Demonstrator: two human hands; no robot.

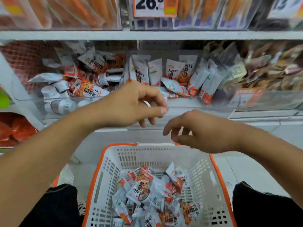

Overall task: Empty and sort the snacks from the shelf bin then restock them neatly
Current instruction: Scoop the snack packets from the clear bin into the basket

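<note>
so we're squatting in front of the clear plastic shelf bin (164, 102), mid-way through the emptying step as far as we can judge. a fair heap of small white-and-orange snack packets (147, 194) sits in the white slotted basket with the orange rim (108, 161) right below our hands, between our knees, but plenty more packets (177, 74) are in the bin just beyond our fingers, some standing, some flopped over.

our left hand (131, 104) hovers at the bin's front lip with fingers loosely curled down, thumb sticking out sideways. there's a pale sliver by the index finger, and we honestly can't tell if it's a packet edge pinched there or just glare off the bin. our right hand (196, 131) hangs lower, nearer the basket, fingers drooping and relaxed, holding nothing we can see. the two hands are near each other but not touching.

next move, we reckon: reach over the lip, grab another bunch of packets and drop them into the basket. the lip is see-through, so easy to clip with a knuckle.

hard to read: the whole shelf is motion-blurred, the bin's bottom behind our left hand is hidden, and the near end of the basket is cut off. there's also a messier pile of similar packets (88, 89) beyond our left wrist; whether that's a separate bin we can't say.
</note>
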